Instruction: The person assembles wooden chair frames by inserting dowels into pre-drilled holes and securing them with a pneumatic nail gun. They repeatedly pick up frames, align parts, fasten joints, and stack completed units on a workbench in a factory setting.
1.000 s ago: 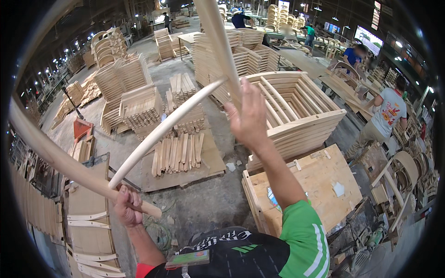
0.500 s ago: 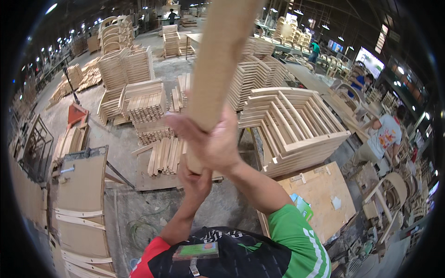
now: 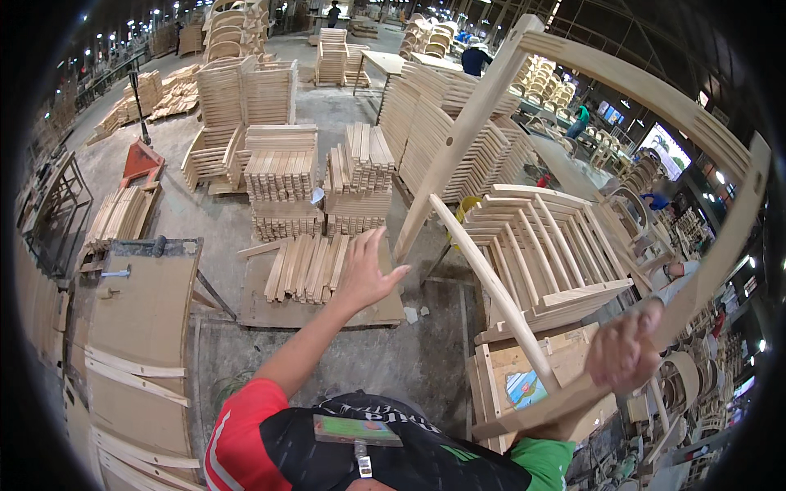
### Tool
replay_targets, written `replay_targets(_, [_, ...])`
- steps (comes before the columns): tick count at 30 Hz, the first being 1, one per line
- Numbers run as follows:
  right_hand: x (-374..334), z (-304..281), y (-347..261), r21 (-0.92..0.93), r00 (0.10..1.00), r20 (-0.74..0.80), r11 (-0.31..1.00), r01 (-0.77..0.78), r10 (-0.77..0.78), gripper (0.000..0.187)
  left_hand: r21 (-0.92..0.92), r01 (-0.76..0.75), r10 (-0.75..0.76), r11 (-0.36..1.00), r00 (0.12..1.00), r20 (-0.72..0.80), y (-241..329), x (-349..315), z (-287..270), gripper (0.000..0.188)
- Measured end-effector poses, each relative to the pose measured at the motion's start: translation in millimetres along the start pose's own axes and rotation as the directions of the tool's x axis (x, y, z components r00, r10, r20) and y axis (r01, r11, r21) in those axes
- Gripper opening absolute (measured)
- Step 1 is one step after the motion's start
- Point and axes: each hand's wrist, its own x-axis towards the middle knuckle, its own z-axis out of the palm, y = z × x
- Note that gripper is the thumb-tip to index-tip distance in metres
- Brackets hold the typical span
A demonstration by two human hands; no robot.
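A pale wooden chair frame (image 3: 639,72) is held up at my right, tilted. It has a straight post (image 3: 468,123), a top rail, a curved post (image 3: 711,245) and a thinner crosspiece (image 3: 494,293). My right hand (image 3: 626,348) is closed around the curved post, low on it. My left hand (image 3: 366,274) is open, thumb and fingers apart and nothing in it. It is just left of the straight post's lower end, apart from it. Behind the left hand lie loose wooden slats (image 3: 303,270) on a low board.
Stacked similar frames (image 3: 544,254) stand at my right, above a wooden board (image 3: 589,409). Bundled slats (image 3: 281,164) are stacked ahead. A worktable (image 3: 147,311) with curved slats (image 3: 135,362) stands at left, near a red pallet jack (image 3: 141,164). Several people work farther off.
Both hands were together on a wooden piece raised before me. My left hand has let go and opened; my right hand has moved right and down, and the whole frame now shows.
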Motion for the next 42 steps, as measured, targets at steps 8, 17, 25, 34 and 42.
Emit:
replay_targets(8, [-40,0,-71,-0.093,0.982,-0.167,0.993,0.074,-0.089,0.044,-0.658,0.459,-0.121,0.597,0.862,0.492,16,38,94,0.05])
replay_targets(17, [-80,-122,-121,-0.641,0.681,-0.617,0.753,-0.146,-0.394,0.064,-0.595,0.316,-0.046,0.739,0.905,0.423,29,137,169,0.043])
replay_targets(25, [-101,-273,-105,-0.526,0.176,-0.849,0.768,-0.366,-0.498,0.045,-0.383,0.155,0.101,0.911,0.816,0.569,44,258,270,0.048])
replay_targets(34, [-133,-373,-95,-0.349,-0.107,-0.884,0.796,-0.495,-0.455,0.03,-0.272,0.152,0.096,0.95,0.686,0.721,56,312,356,0.047])
replay_targets(42, [-133,-426,-95,-0.318,-0.077,-0.868,0.668,-0.673,-0.49,0.014,-0.3,0.053,0.201,0.953,0.629,0.751,52,362,414,0.04])
